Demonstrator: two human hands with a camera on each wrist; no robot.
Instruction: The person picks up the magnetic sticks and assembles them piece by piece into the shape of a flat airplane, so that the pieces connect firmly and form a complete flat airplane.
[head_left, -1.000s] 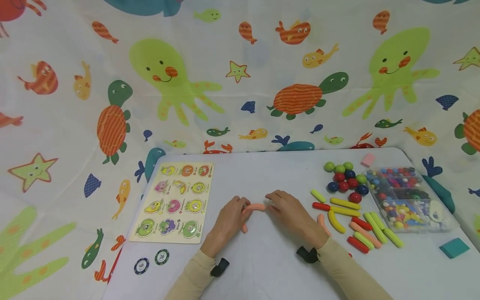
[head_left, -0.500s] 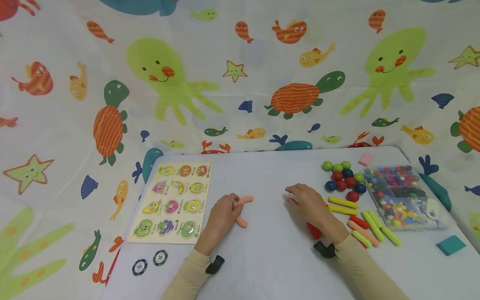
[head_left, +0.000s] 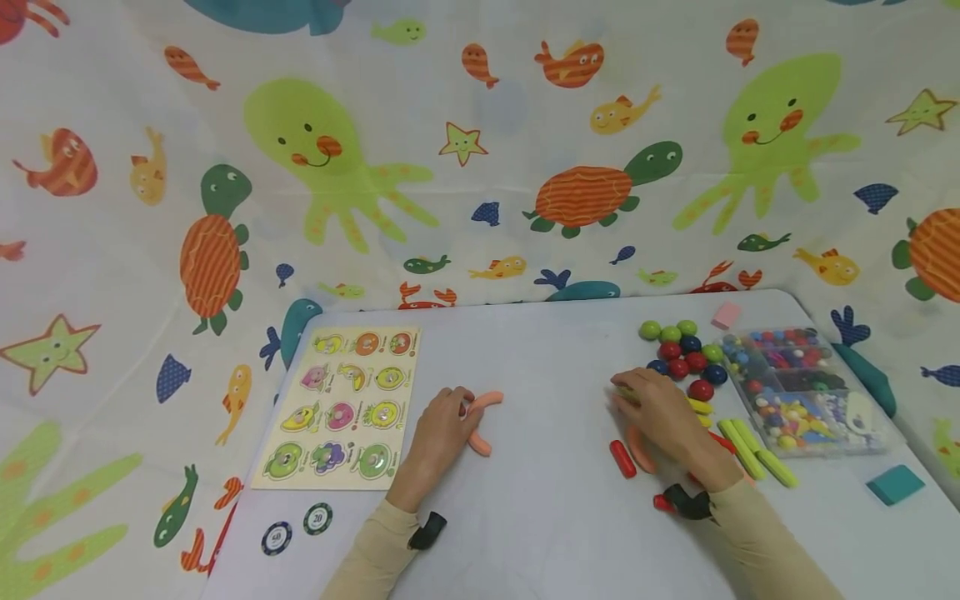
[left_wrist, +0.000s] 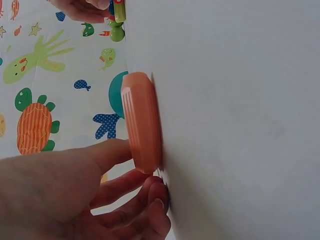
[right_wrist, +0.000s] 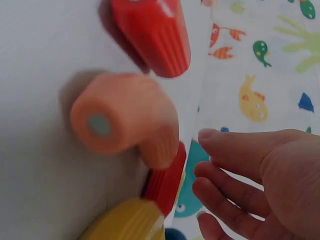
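Observation:
My left hand [head_left: 441,429] lies on the white table beside two bent orange sticks, ribbed like modelling clay. It pinches them where they meet, with the upper stick [head_left: 489,399] and lower stick [head_left: 481,444] curving out past the fingertips. One ribbed orange stick [left_wrist: 142,122] fills the middle of the left wrist view, thumb and fingers partly behind it. Over the loose sticks on the right hovers my right hand [head_left: 663,421], fingers loosely bent and apart. Below it lie a red stick [head_left: 622,459] and a bent orange stick [head_left: 641,450], seen closer in the right wrist view.
Farther right are light green sticks [head_left: 740,447], red, blue and green balls [head_left: 695,362], a divided clear bead box [head_left: 808,380], a pink block [head_left: 726,315] and a teal block [head_left: 896,485]. On the left lie a fruit puzzle board [head_left: 405,354] and two round chips [head_left: 318,518].
My right hand has left the orange sticks and moved right to the loose sticks. The upper orange stick has tilted up at its free end, and my left hand has shifted slightly left.

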